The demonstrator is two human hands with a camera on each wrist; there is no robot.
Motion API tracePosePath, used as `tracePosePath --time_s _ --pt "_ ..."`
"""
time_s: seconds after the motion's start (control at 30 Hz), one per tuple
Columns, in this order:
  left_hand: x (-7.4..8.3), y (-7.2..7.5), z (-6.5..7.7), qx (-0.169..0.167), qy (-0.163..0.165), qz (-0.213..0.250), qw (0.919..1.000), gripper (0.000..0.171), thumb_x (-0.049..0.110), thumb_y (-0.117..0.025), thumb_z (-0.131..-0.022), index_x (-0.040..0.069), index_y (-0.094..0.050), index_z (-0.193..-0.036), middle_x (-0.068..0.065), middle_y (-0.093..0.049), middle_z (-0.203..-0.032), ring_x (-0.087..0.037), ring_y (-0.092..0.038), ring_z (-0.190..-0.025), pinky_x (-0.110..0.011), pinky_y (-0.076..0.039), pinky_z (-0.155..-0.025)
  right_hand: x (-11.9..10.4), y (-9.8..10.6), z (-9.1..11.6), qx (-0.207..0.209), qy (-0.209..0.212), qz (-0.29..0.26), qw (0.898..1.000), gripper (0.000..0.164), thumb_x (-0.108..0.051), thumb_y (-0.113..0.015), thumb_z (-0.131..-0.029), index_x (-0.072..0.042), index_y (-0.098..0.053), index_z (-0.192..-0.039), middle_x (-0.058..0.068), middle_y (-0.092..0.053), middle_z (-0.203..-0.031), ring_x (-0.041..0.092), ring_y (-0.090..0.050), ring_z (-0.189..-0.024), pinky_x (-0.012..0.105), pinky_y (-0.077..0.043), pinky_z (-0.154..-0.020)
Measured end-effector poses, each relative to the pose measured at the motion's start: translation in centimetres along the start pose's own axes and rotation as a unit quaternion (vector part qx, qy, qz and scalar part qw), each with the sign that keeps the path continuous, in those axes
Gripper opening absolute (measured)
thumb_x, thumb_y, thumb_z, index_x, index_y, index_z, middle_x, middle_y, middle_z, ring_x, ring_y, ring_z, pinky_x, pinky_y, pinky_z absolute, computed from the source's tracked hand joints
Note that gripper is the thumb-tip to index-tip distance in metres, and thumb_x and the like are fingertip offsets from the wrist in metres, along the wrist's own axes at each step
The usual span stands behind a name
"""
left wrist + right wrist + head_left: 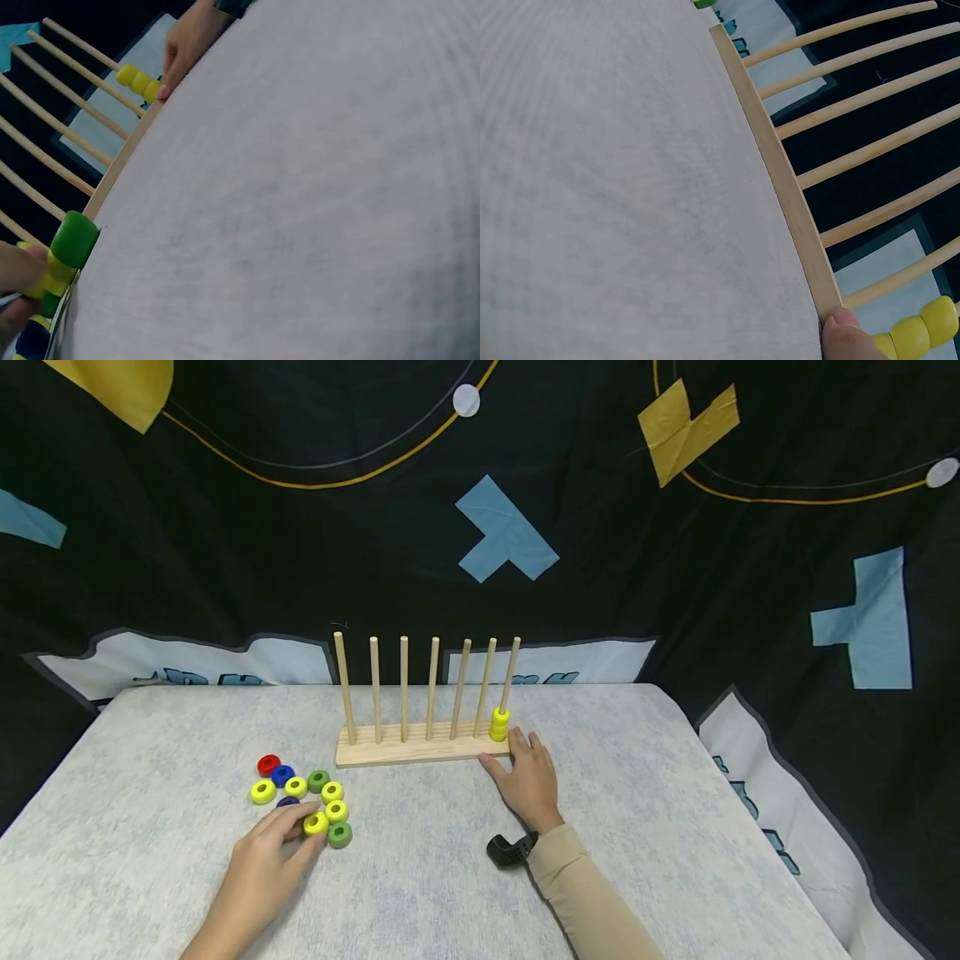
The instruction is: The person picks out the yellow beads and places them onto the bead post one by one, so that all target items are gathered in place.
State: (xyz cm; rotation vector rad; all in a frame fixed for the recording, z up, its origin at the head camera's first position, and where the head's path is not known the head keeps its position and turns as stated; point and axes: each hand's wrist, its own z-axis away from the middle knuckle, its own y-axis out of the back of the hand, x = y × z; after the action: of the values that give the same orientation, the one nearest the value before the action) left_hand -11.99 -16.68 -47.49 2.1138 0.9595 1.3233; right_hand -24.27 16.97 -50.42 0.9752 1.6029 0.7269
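My left hand [262, 860] pinches a yellow bead [316, 824] between thumb and fingertips, at the near side of a loose group of beads. A green bead [341, 835] and a yellow bead [337, 811] lie right beside it. Farther right, my right hand [528, 781] holds the right end of a wooden peg rack [420, 754], its thumb [845, 319] on the front edge. Several yellow beads [910, 337] are stacked on the rightmost peg, close by that hand. The other pegs are bare.
Around the left hand lie a red bead [268, 766], a blue bead [282, 776], more yellow and green ones, and a dark blue bead [288, 802] partly hidden by the fingers. Behind the pale table [420, 877] hangs a black cloth [337, 552].
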Motion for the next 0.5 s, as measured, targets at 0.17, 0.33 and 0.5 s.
tracePosePath --time_s 0.17,0.33,0.5 --pt "1.5 0.2 -1.2 0.035 -0.031 0.031 0.9984 0.046 0.0 -0.081 -0.078 0.005 -0.067 -0.121 -0.007 -0.07 -0.112 -0.02 -0.07 -0.09 0.002 -0.047 -0.081 0.0 0.1 0.0 0.001 0.002 0.004 1.0 0.08 -0.059 -0.061 -0.092 -0.006 -0.043 -0.15 0.014 -0.043 -0.155 0.04 -0.032 -0.147 0.058 -0.029 -0.12" --pt "4.2 0.1 -3.3 0.037 -0.067 0.041 0.9962 0.045 0.003 -0.083 -0.077 0.006 -0.068 -0.12 -0.009 -0.072 -0.113 -0.023 -0.072 -0.09 -0.02 -0.059 -0.079 0.1 0.0 0.0 -0.001 -0.002 0.003 1.0 0.08 -0.059 -0.061 -0.092 -0.007 -0.043 -0.15 0.014 -0.043 -0.155 0.04 -0.031 -0.147 0.058 -0.029 -0.12" --pt "7.1 -0.6 -6.0 0.023 -0.091 0.058 0.9939 0.042 0.006 -0.081 -0.081 0.005 -0.068 -0.12 -0.012 -0.073 -0.117 -0.026 -0.072 -0.096 -0.045 -0.061 -0.083 0.1 -0.1 0.0 -0.003 -0.003 0.005 1.0 0.081 -0.061 -0.059 -0.092 -0.008 -0.041 -0.151 0.013 -0.042 -0.156 0.039 -0.031 -0.148 0.057 -0.028 -0.121"
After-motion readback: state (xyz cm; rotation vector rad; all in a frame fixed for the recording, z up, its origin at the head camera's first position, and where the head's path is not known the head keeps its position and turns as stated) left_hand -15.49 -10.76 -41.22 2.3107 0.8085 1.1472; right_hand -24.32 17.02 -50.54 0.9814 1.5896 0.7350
